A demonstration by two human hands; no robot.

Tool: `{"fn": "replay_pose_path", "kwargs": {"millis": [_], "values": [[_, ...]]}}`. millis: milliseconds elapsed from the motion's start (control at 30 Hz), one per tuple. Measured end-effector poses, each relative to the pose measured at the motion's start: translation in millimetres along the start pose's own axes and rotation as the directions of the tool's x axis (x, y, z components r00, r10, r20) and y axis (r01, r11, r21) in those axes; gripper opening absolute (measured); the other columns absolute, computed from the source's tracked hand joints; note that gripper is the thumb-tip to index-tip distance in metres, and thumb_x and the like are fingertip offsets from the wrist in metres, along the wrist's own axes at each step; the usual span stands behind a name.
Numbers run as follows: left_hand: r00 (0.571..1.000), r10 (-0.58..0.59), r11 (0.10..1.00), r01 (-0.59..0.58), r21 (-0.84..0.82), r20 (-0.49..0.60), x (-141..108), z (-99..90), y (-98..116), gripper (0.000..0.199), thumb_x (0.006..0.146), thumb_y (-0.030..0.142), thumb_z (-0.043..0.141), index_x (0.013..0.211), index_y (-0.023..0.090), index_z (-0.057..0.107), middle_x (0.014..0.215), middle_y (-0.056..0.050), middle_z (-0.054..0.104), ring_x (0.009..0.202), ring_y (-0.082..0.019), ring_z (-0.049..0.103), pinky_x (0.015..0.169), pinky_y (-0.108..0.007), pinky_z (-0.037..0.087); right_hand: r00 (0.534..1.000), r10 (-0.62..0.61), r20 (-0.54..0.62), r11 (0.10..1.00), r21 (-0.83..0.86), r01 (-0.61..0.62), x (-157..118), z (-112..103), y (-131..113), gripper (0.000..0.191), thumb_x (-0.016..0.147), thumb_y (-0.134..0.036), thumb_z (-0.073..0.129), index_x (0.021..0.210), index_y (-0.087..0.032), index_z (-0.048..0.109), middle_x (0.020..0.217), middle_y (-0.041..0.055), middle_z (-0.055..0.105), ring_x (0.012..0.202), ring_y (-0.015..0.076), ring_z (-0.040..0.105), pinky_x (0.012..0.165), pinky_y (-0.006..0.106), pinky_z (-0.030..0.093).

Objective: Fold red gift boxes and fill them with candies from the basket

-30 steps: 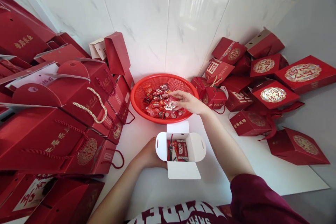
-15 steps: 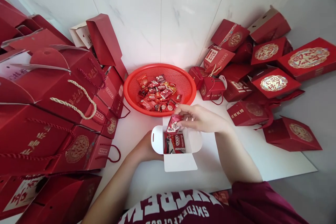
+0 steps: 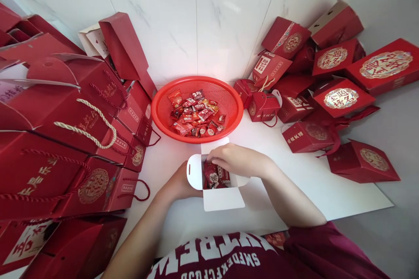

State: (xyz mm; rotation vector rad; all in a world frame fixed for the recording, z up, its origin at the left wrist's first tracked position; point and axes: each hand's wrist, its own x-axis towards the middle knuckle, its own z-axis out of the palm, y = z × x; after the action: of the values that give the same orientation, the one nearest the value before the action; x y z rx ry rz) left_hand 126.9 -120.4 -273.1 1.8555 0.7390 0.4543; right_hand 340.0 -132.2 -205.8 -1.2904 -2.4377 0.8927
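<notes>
An open gift box [image 3: 224,199], white inside with its flaps folded out, stands in front of me. My left hand [image 3: 186,183] grips its left side, fingers mostly hidden behind a flap. Over the opening, my right hand [image 3: 234,159] reaches in with curled fingers, the tips partly out of sight. Against those fingertips is a red candy packet [image 3: 212,178] with white lettering, low inside the box among other red packets. Just beyond stands a red plastic basket [image 3: 157,115] holding many small wrapped candies [image 3: 198,113].
Red gift boxes [image 3: 94,185] with rope handles are stacked along the left. More red boxes [image 3: 342,100] with gold emblems are piled at the right. A tiled wall [image 3: 173,22] rises behind the basket. The white tabletop [image 3: 327,196] ends at a slanting edge on the right.
My right hand has moved down and toward me, bringing the candy packet from above the box into it. My left hand stays on the box. The view has shifted slightly.
</notes>
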Motion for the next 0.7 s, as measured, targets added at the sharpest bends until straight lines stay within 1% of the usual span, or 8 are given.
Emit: {"fn": "replay_pose_path", "kwargs": {"millis": [100,200,300,400,467,533,633,700], "values": [[0.999,-0.047,0.999,0.047,-0.02,0.01,-4.4,-3.0,4.7,0.087,0.057,0.027,0.09,0.137,0.02,0.054,0.131,-0.009,0.066,0.112,-0.031,0.065,0.1,-0.041,0.054,0.99,-0.033,-0.136,0.999,0.0,0.033,-13.9,-14.6,-1.3,0.026,0.098,-0.014,0.048,0.103,-0.02,0.072,0.099,0.0045,0.075,0.088,0.0192,0.069,0.08,0.032,0.051],[0.997,-0.029,0.995,0.035,-0.094,0.071,-9.7,-10.5,12.6,0.09,0.058,0.029,0.091,0.139,0.022,0.053,0.134,-0.01,0.064,0.117,-0.033,0.064,0.102,-0.044,0.053,0.953,-0.03,-0.303,1.0,-0.001,0.031,-33.2,-21.7,3.8,0.023,0.099,-0.016,0.047,0.106,-0.02,0.069,0.102,0.004,0.073,0.091,0.0184,0.068,0.082,0.032,0.051],[0.996,0.027,0.987,-0.014,-0.159,0.082,-14.2,-18.5,14.9,0.094,0.057,0.027,0.093,0.14,0.023,0.05,0.138,-0.013,0.061,0.123,-0.036,0.06,0.103,-0.046,0.052,0.898,0.02,-0.44,0.994,0.104,0.029,-55.7,-12.7,19.9,0.021,0.1,-0.021,0.049,0.112,-0.021,0.066,0.107,0.0054,0.07,0.095,0.018,0.067,0.081,0.032,0.052],[0.998,0.043,0.985,-0.035,-0.168,0.047,-16.2,-21.6,11.1,0.099,0.053,0.025,0.095,0.141,0.023,0.048,0.141,-0.014,0.059,0.127,-0.037,0.057,0.105,-0.047,0.05,0.83,0.168,-0.532,0.962,0.273,-0.02,-76.6,7.2,41.0,0.02,0.1,-0.027,0.05,0.114,-0.022,0.064,0.107,0.0061,0.068,0.092,0.018,0.067,0.078,0.032,0.054],[0.997,0.055,0.982,-0.046,-0.185,0.047,-15.5,-20.1,9.2,0.102,0.054,0.024,0.095,0.143,0.023,0.045,0.144,-0.014,0.055,0.129,-0.037,0.055,0.107,-0.048,0.047,0.798,0.265,-0.542,0.926,0.374,-0.053,-86.9,18.8,50.9,0.019,0.1,-0.029,0.051,0.113,-0.023,0.064,0.106,0.0059,0.068,0.091,0.0182,0.068,0.077,0.033,0.055],[0.995,0.076,0.973,-0.059,-0.225,0.066,-13.8,-17.0,9.9,0.103,0.056,0.025,0.094,0.145,0.023,0.042,0.147,-0.015,0.053,0.131,-0.037,0.054,0.109,-0.048,0.045,0.794,0.307,-0.525,0.905,0.419,-0.073,-93.4,25.0,54.3,0.018,0.1,-0.03,0.052,0.111,-0.023,0.064,0.106,0.0053,0.067,0.092,0.0184,0.067,0.079,0.034,0.055],[0.992,0.096,0.962,-0.071,-0.265,0.081,-11.3,-12.3,13.4,0.104,0.06,0.026,0.092,0.148,0.022,0.037,0.147,-0.016,0.051,0.132,-0.037,0.053,0.111,-0.049,0.044,0.816,0.3,-0.494,0.908,0.41,-0.085,-96.9,27.4,50.5,0.013,0.098,-0.025,0.052,0.107,-0.024,0.062,0.102,0.0036,0.066,0.093,0.0178,0.065,0.081,0.034,0.054],[0.993,0.098,0.964,-0.077,-0.256,0.072,-10.8,-9.9,14.3,0.105,0.06,0.026,0.092,0.148,0.022,0.035,0.149,-0.016,0.049,0.134,-0.037,0.051,0.111,-0.049,0.043,0.853,0.266,-0.449,0.908,0.414,-0.065,-97.6,30.4,47.0,0.014,0.095,-0.018,0.052,0.105,-0.024,0.059,0.102,0.0024,0.065,0.094,0.0171,0.064,0.084,0.034,0.054]]}}
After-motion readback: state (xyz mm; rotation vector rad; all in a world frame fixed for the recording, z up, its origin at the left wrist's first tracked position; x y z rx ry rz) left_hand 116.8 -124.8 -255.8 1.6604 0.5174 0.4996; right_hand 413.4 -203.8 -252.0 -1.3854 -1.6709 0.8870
